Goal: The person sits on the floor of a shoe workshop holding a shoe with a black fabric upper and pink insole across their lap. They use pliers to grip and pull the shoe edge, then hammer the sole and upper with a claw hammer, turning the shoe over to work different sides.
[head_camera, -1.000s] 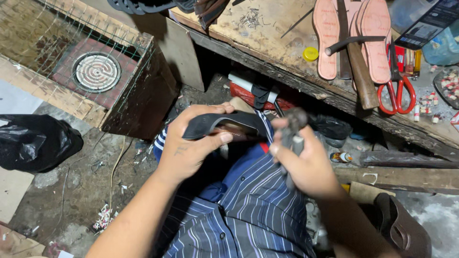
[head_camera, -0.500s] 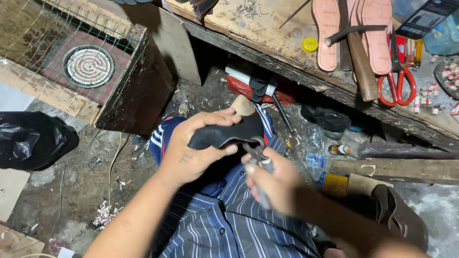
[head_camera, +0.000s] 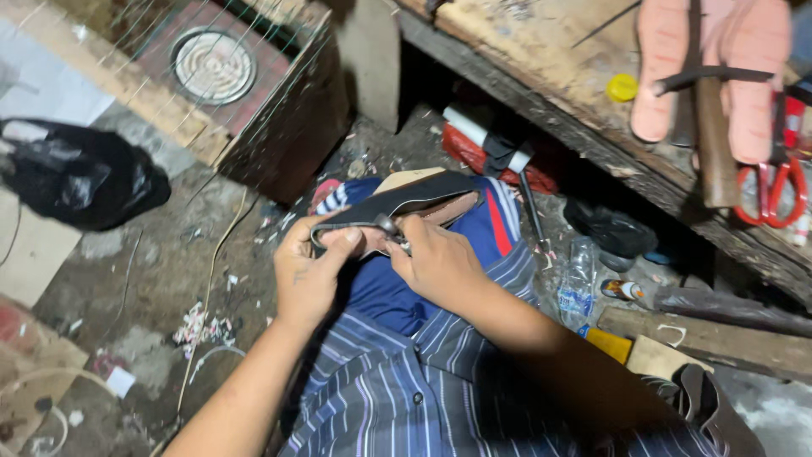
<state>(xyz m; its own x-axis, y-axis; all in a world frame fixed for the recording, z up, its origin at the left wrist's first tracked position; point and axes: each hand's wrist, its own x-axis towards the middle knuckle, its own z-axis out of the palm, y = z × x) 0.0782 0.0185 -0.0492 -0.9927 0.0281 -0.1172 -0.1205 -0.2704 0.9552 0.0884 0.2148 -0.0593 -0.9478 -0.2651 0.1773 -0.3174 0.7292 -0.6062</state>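
The left hand (head_camera: 309, 275) is curled around the near end of a black shoe upper (head_camera: 397, 203), thumb pressed on top, holding it over the lap at the frame's centre. The right hand (head_camera: 436, 262) meets it there, fingers pinched on a small metal tool (head_camera: 391, 228) set against the upper's edge. At two o'clock a wooden workbench (head_camera: 550, 76) carries pink soles (head_camera: 719, 51) and red scissors (head_camera: 774, 190). At ten o'clock stands a wire-covered box (head_camera: 279, 101); at nine lies a black plastic bag (head_camera: 80, 182). A clear bottle (head_camera: 579, 283) sits at three.
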